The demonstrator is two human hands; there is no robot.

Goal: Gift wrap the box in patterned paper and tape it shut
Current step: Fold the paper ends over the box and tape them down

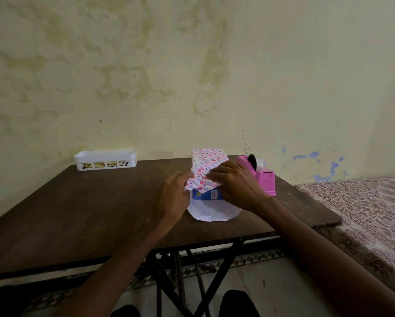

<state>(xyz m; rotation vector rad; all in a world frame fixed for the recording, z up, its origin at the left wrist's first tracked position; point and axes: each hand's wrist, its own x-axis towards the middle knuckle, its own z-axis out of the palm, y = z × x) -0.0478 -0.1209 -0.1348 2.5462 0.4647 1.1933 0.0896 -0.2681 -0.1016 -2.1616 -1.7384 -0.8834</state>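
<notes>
The box (211, 193) is located at the far right of the table (89, 202), its blue near end exposed. Patterned paper (209, 160) is folded over its top; a white flap is spread on the table in front. The right hand (234, 181) is laid flat on the paper, fingers straight. The left hand (177, 195) is blurred at the left fold; pinching or pressing cannot be told. A pink tape dispenser (266, 179), just right, is partly hidden by the right hand. A white basket (105, 159) is set at the far left edge.
</notes>
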